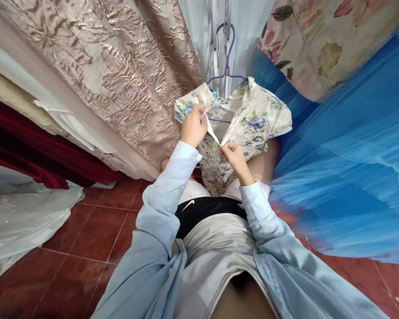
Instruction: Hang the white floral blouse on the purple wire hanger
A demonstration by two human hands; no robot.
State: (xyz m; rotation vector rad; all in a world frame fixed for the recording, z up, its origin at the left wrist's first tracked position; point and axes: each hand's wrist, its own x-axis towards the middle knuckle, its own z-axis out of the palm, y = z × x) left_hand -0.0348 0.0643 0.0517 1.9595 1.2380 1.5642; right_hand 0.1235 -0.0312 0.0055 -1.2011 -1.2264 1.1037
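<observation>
A floral garment (252, 119) in cream with blue and yellow flowers hangs on a purple hanger (227, 70) before my knees. It has short sleeves, and its front or back opening spreads in a V. With closed fingers my left hand (195, 126) grips the left edge of that opening, up near the collar. Lower down, my right hand (233, 156) pinches the garment at the bottom point of the V, where the two edges meet. A zip may run there, but its pull is hidden by my fingers.
A shiny pink embossed fabric (119, 75) hangs close on the left, with dark red cloth (23, 137) beyond it. Blue tulle (352, 168) fills the right, under another floral cloth (326, 44). Red tiles (96, 230) cover the floor.
</observation>
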